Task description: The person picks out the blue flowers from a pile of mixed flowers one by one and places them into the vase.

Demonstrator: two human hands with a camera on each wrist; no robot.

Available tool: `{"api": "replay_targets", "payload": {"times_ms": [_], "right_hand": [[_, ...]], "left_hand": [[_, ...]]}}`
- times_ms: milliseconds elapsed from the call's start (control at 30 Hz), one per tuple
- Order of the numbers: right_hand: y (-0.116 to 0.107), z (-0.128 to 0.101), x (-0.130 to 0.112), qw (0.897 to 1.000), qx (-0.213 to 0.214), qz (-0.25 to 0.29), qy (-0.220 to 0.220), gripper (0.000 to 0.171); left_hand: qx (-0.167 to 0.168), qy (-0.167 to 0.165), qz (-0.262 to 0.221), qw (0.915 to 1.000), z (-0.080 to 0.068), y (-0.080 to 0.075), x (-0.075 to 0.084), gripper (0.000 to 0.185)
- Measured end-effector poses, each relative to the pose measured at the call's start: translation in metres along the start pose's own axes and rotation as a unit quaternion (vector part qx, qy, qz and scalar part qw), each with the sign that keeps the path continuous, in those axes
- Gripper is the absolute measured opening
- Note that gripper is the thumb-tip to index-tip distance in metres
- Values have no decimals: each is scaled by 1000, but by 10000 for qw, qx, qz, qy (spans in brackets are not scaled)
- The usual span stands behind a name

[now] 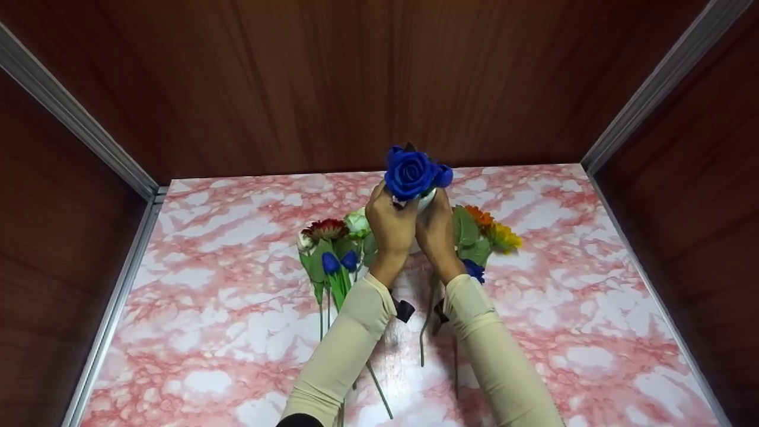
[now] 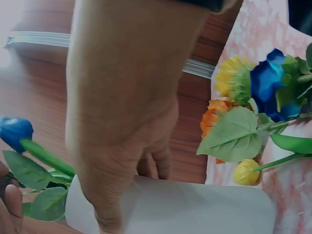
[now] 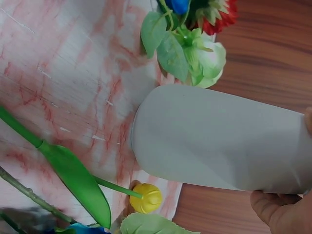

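A spray of blue roses [image 1: 410, 173], one full bloom with buds, stands at the mouth of a white vase [image 3: 214, 141]. My left hand [image 1: 392, 228] is just below the bloom. At the left wrist view's edge its fingertips [image 2: 12, 204] curl at the stem beside the green leaves [image 2: 51, 202]. My right hand [image 1: 437, 231] grips the vase near its mouth, with digits on opposite sides of the wall. In the right wrist view the vase's rounded base reaches toward the table. The lower stem is out of sight.
On the pink marbled table [image 1: 207, 332], a red flower [image 1: 327, 229], white blooms and blue tulips [image 1: 331, 263] lie left. Orange and yellow flowers [image 1: 504, 237] lie right, with a yellow tulip [image 3: 145, 198] near the vase. Brown wood panels [image 1: 356, 89] with metal edges surround the table.
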State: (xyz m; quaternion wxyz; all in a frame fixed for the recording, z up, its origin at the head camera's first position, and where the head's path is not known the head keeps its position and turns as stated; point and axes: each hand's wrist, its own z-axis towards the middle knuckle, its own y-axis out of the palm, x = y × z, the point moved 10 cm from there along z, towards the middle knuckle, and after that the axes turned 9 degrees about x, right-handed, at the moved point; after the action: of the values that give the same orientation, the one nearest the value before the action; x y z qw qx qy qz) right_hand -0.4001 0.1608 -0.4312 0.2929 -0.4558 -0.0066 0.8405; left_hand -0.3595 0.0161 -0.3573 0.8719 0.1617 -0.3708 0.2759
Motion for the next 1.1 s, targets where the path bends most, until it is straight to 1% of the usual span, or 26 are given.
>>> {"api": "replay_targets", "payload": {"times_ms": [133, 200, 300, 467, 533, 600, 767, 933, 1100], "right_hand": [[0, 0, 0, 10000, 55, -60, -15, 58], [-1, 0, 1, 9999, 71, -148, 35, 53], [-1, 0, 2, 9997, 81, -178, 109, 48], [-2, -2, 4, 9998, 47, -57, 165, 54], [-2, -3, 3, 9999, 9, 8, 144, 58], [-2, -4, 2, 9999, -21, 34, 106, 60], [-2, -4, 2, 9999, -26, -59, 79, 61], [-1, -4, 1, 9997, 21, -227, 75, 60], [-2, -3, 2, 9992, 65, -375, 95, 57]], "left_hand": [[-50, -14, 126, 9999, -1, 2, -2, 16], [-81, -10, 151, 9999, -1, 3, -2, 12], [-151, -11, 325, 9994, -2, 5, -4, 12], [-356, -283, 738, 9962, -8, 10, -21, 15], [-424, -392, 817, 9950, -11, 11, -27, 15], [-461, -431, 869, 9942, -13, 12, -31, 15], [-482, -443, 1000, 9928, -15, 13, -35, 14], [-483, -565, 1192, 9901, -14, 14, -39, 17], [-487, -654, 1205, 9894, -15, 16, -42, 18]]}}
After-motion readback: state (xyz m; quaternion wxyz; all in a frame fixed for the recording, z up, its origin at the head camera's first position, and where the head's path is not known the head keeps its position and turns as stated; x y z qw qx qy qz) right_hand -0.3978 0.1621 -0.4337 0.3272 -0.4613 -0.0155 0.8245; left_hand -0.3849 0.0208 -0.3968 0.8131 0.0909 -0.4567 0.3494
